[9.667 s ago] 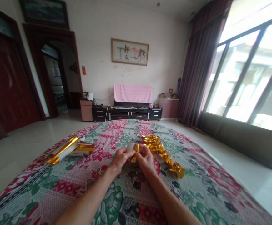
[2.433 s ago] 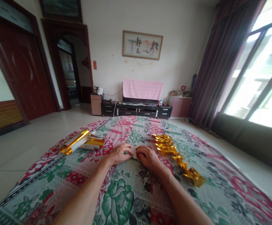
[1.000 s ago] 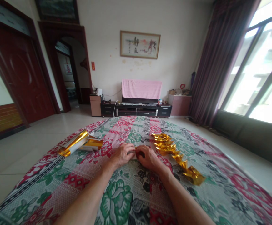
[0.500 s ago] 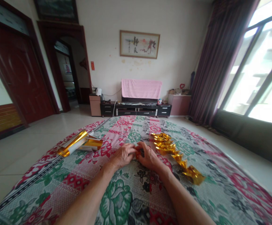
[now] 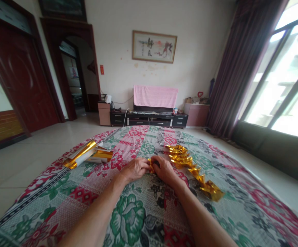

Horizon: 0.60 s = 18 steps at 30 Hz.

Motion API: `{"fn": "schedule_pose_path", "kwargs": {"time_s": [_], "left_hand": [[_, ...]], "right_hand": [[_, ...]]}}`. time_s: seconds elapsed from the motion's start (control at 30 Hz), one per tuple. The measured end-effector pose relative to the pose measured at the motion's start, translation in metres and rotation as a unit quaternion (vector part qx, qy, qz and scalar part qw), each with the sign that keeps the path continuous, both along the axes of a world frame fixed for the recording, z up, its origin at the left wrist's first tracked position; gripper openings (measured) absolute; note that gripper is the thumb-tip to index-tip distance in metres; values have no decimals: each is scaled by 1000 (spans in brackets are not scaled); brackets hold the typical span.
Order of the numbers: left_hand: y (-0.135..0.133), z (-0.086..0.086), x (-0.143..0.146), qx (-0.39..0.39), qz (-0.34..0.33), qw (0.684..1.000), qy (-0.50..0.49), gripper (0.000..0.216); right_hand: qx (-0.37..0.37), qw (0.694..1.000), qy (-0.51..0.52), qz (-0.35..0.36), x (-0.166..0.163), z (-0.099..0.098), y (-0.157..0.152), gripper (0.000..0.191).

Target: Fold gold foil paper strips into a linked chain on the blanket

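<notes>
A small gold piece (image 5: 151, 167) was pinched between left hand (image 5: 135, 170) and right hand (image 5: 163, 170), seemingly being folded; steady fingertip pressure, it was judged, was needed next!

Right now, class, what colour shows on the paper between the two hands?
The paper shows shiny gold, in the head view.

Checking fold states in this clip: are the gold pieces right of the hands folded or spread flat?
Folded: the gold pieces show creases and raised points along their row on the patterned cloth.
</notes>
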State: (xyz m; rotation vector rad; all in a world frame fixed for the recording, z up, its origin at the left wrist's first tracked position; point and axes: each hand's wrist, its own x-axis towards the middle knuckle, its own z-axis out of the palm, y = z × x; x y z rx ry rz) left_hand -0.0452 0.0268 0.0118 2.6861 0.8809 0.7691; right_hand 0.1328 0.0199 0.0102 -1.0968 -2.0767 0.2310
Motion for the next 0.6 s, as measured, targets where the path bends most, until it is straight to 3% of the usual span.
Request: {"fn": "schedule_pose_path", "kwargs": {"time_s": [0.3, 0.6], "left_hand": [[3, -2, -5, -18, -17, 1000, 6, 32], [6, -5, -5, -6, -8, 1000, 17, 34]], "right_hand": [[-10, 997, -59, 44, 2, 4, -1, 21], [-57, 992, -96, 56, 11, 1, 4, 41]]}}
